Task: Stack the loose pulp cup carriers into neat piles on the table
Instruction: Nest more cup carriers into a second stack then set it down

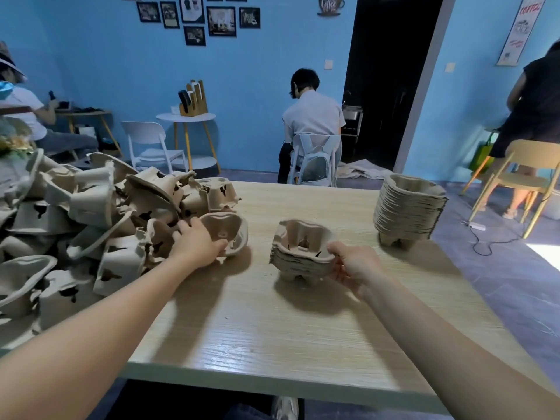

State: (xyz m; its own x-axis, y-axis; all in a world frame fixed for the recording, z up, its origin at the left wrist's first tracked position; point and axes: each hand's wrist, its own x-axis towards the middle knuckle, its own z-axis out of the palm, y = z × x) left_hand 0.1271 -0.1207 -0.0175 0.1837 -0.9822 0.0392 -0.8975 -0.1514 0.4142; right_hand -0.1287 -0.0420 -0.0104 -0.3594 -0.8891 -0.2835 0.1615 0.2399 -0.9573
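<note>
- The left hand (pixel 195 242) reaches to the near edge of a big jumbled heap of loose carriers (pixel 91 213) covering the left part of the wooden counter (pixel 272 322).
- Its fingers are curled over the rim of a single carrier (pixel 225 233) that lies tipped on its side at the right edge of the heap, hollow facing the camera, and they hold it there.
- The right hand (pixel 354 265) is at the right side of a short pile (pixel 300 253) of nested carriers standing upright near the middle of the counter; thumb on the top rim, fingers curled around the side below, gripping the pile.
- A much taller pile (pixel 409 210) stands upright near the far right corner of the counter, well apart from both hands.
- Beyond the counter, a person (pixel 312 116) sits on a white chair facing a blue wall (pixel 257 86).
</note>
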